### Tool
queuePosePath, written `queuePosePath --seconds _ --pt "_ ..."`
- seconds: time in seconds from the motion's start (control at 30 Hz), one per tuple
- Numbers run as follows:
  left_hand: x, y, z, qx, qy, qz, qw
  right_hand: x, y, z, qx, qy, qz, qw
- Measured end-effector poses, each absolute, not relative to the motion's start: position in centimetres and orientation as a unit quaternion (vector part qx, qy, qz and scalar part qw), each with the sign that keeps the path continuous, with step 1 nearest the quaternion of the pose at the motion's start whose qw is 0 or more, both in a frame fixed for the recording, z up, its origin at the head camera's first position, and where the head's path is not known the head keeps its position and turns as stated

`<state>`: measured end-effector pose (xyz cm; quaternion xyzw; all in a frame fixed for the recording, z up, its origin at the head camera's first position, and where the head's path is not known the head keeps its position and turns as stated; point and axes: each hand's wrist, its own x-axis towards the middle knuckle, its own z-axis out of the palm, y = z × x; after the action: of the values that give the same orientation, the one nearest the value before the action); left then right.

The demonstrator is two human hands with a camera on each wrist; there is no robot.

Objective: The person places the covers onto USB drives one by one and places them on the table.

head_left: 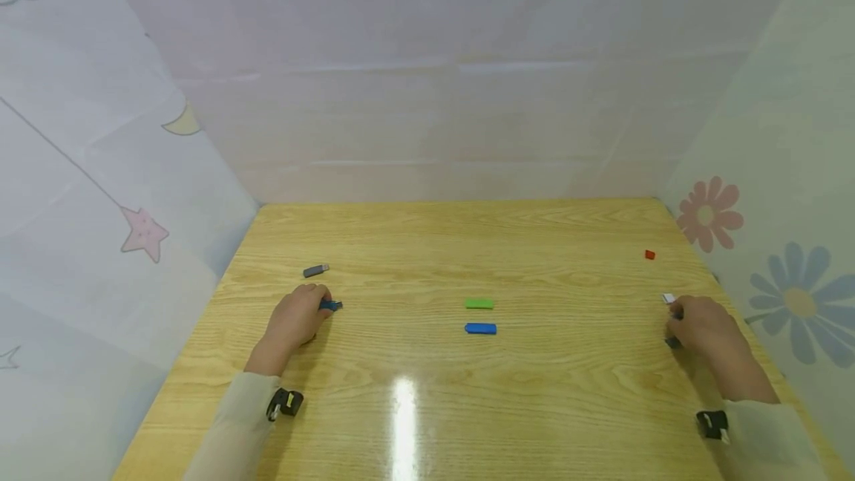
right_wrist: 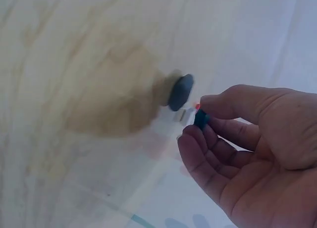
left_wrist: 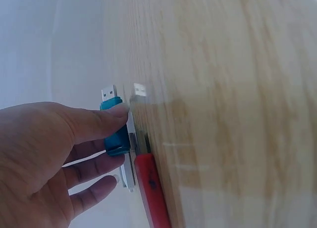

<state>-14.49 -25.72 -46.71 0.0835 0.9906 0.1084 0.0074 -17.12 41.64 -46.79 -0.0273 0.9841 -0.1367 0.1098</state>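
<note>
My left hand [head_left: 297,315] pinches a teal USB flash drive [left_wrist: 117,139] between thumb and fingers, its metal plug [left_wrist: 109,92] pointing away from the palm. Close by in the left wrist view lies a red USB flash drive [left_wrist: 152,188]. A grey USB flash drive [head_left: 314,271] lies just beyond this hand. At the table's right side, my right hand [head_left: 708,325] holds a small teal cap [right_wrist: 200,119] at its fingertips. Near those fingers are a dark cap [right_wrist: 181,92] and a small white piece [head_left: 668,298].
Mid-table, a green stick [head_left: 479,303] lies beyond a blue stick [head_left: 480,329]. A small red cap [head_left: 650,254] is at the far right. Printed sheets [head_left: 434,117] stand along the back and both sides of the wooden table [head_left: 401,243].
</note>
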Motion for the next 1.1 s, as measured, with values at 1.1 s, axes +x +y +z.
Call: queuePosePath --seconds 1.1 --pt "-15.1 -22.2 -46.5 0.121 0.973 0.195 -0.012 -15.1 33.8 -45.8 -0.092 0.968 -0.234 -0.004"
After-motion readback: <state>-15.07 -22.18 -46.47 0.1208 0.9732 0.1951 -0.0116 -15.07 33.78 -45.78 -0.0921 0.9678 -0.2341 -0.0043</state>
